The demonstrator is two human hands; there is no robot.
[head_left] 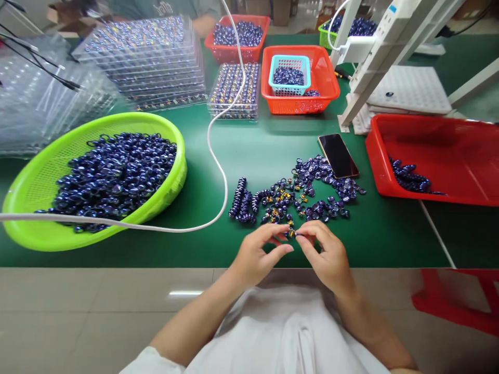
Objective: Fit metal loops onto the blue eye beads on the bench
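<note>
Close to the table's front edge, a small shiny dark-blue ring piece with a yellow part (290, 234) sits at the fingertips of both hands. My right hand (325, 252) pinches it between thumb and forefinger. My left hand (261, 252) has its forefinger at the piece's other side, while its thumb stands apart below. Just beyond lie loose pieces with yellow parts (283, 198) and a spread of dark-blue round pieces (317, 169). To their left are neat rows of dark-blue rings (238, 200).
A green basket (177, 161) heaped with dark rings stands left. A white cable (218, 166) crosses the table. Right are a phone (338, 156) and red bin (460, 156). Behind stand stacked clear trays (156, 67), an orange basket (327, 78) and a metal post (374, 67). Someone sits opposite.
</note>
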